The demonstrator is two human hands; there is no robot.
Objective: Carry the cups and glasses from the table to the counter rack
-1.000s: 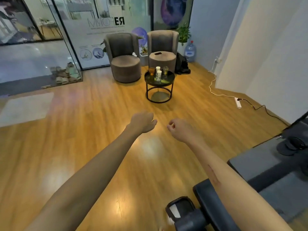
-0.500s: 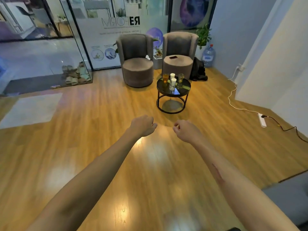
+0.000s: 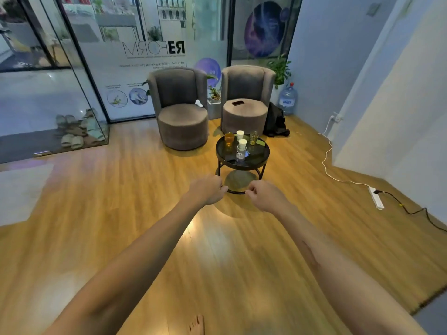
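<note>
Closer now, the round counter (image 3: 262, 155) with cups and glasses (image 3: 242, 147) sits centre frame; my left hand (image 3: 208, 191) and right hand (image 3: 266, 198) hang loosely curled, empty. Clustered glasses could topple if grabbed hastily.

Round black table (image 3: 262, 157) on wood floor (image 3: 145, 213), bearing drinkware.
On its dark glossy top stood an amber glass (image 3: 229, 138) at the left, a white paper cup (image 3: 240, 135) at the rear, a clear glass (image 3: 253, 137) at the right, and a second white cup (image 3: 242, 142) set in a clear glass (image 3: 241, 154) near the front; a green flat item (image 3: 260, 142) lay at the right.
</note>
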